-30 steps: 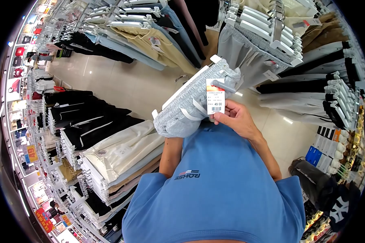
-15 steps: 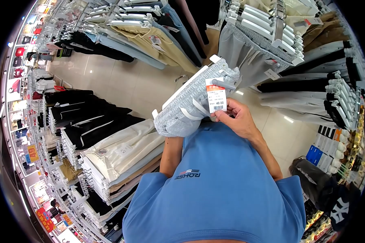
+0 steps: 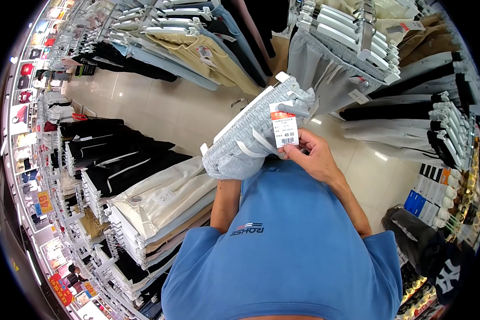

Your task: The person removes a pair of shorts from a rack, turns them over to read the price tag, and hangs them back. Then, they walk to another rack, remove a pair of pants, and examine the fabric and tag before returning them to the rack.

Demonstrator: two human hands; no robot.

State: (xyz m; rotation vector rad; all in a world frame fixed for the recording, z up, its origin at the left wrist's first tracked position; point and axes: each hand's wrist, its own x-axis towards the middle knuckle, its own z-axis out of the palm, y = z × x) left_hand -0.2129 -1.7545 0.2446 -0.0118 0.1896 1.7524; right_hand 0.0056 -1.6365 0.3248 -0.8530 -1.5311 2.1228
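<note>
A light grey drawstring garment [image 3: 234, 144] on a white hanger [image 3: 245, 114] is held up in front of my chest, tilted, its right end higher. Over its right part lies a white and orange price tag [image 3: 285, 125] reading 49.00. My right hand [image 3: 313, 156] pinches the tag's lower right corner between thumb and finger. The garment hides my left hand; only the left forearm shows below it. White drawstrings [image 3: 250, 149] hang across the grey fabric.
Racks of hanging trousers stand at the left [image 3: 160, 197], top left [image 3: 197, 48] and top right [image 3: 336, 69]. Packaged goods [image 3: 429, 194] and a dark cap [image 3: 448, 274] are at the lower right. Tiled floor [image 3: 160, 106] shows between the racks.
</note>
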